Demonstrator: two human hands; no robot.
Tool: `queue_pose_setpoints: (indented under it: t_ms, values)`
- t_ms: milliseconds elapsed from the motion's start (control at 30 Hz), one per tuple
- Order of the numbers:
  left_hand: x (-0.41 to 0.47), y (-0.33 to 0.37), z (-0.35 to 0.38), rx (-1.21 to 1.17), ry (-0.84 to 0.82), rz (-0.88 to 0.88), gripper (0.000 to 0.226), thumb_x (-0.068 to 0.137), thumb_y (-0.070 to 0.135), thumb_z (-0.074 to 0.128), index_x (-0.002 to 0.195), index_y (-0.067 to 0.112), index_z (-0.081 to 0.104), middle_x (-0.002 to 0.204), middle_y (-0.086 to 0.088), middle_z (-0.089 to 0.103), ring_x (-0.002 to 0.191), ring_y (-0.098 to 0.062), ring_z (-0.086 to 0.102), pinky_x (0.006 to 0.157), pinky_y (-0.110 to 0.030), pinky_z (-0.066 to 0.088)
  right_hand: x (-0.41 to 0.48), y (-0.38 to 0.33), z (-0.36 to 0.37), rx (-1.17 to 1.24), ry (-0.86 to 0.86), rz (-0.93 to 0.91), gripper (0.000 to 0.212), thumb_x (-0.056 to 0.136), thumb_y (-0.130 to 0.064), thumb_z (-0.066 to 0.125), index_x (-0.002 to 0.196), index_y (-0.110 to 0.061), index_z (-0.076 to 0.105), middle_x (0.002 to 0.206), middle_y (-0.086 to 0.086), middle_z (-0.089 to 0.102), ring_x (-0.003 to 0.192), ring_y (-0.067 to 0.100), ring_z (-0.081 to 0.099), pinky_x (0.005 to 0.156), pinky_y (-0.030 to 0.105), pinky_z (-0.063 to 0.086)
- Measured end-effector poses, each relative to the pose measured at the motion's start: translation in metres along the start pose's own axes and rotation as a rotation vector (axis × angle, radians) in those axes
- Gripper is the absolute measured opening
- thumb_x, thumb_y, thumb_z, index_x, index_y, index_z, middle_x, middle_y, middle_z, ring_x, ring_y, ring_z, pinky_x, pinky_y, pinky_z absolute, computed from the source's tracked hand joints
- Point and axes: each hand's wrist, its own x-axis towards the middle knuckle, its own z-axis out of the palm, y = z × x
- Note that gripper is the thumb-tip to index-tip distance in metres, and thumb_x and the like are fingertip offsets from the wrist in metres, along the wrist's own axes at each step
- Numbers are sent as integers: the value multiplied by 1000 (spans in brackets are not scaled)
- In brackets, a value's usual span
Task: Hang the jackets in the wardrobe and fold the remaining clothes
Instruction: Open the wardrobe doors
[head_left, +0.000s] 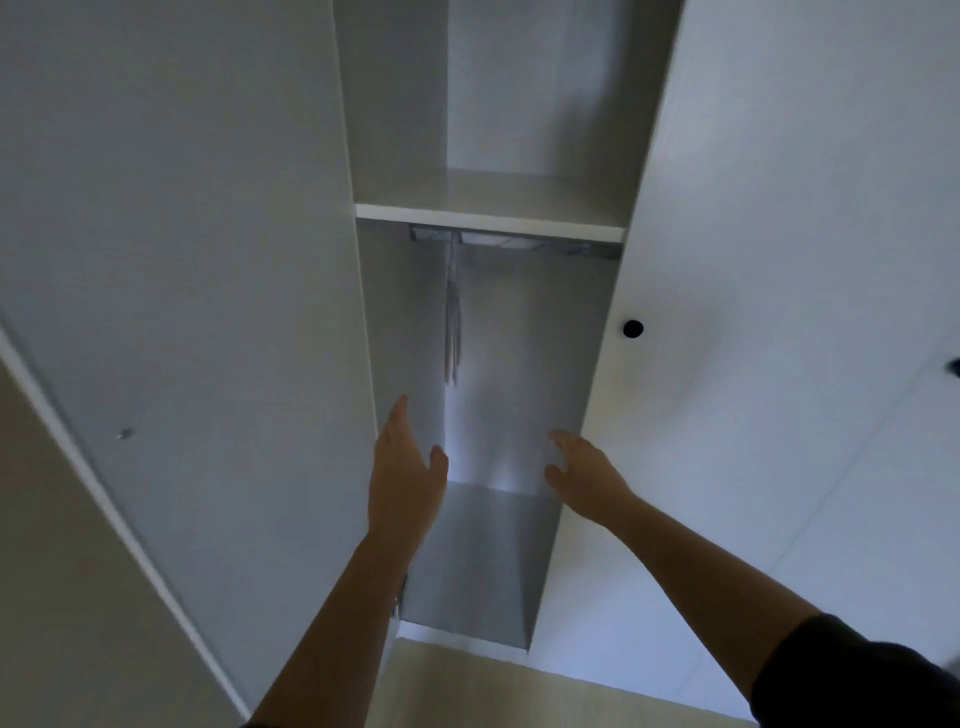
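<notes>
A white wardrobe stands open in front of me, its narrow compartment bare of clothes. A metal hanging rail runs under the shelf, with a few thin hangers dangling at its left end. My left hand reaches into the compartment with fingers straight, close to the left inner wall and holding nothing. My right hand reaches in beside the right door's edge, fingers loosely spread and empty. No jackets or other clothes are in view.
The left door is swung open toward me. The closed right door carries a black round knob. A second knob shows at the far right edge. Pale wooden floor lies below the wardrobe.
</notes>
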Motion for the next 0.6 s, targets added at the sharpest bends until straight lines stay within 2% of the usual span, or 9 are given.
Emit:
queue_pose_setpoints:
  t_ms: [100,233,333,400,467,533,600]
  values:
    - [30,6,49,-38,-163,10,65,89,10,55,147,13,28,148,-7,39,136,-21,36,110,-30,29,12,26,-16,20,99,53,52,94,-19,53,144,-16,37,139,8,49,123,25,50,104,39,43]
    - [75,17,112,-116,-348,46,54,88,6,56,140,10,42,140,-8,49,130,-22,45,106,-27,33,39,48,-42,74,337,80,45,93,-16,57,137,-18,45,133,2,54,115,18,56,98,33,48]
    - [112,31,151,-145,-514,66,49,90,10,57,137,13,44,137,-7,52,126,-23,49,104,-31,39,68,47,-72,126,566,80,47,91,-16,60,135,-20,43,121,-4,57,104,12,57,88,26,48]
    - [137,42,172,-165,-571,93,48,92,13,57,138,15,43,138,-7,51,126,-21,49,102,-28,39,86,42,-91,178,673,61,44,90,-13,61,130,-20,44,110,-6,59,95,10,59,83,25,50]
    - [158,54,189,-192,-621,140,49,92,17,58,139,16,43,138,-5,51,125,-20,49,100,-25,39,99,37,-102,211,728,14,38,88,-7,61,122,-20,47,102,-8,59,89,7,61,80,23,52]
    - [169,67,197,-236,-703,181,45,93,21,59,136,16,46,132,-2,56,120,-18,53,97,-25,43,101,35,-102,191,721,-42,36,87,-4,62,116,-23,50,102,-14,57,90,1,60,79,15,51]
    - [177,75,209,-254,-779,223,25,93,23,58,117,15,56,114,-3,64,103,-16,60,84,-22,47,105,34,-98,150,721,-74,33,87,-3,62,110,-25,53,98,-21,55,90,-5,57,77,8,48]
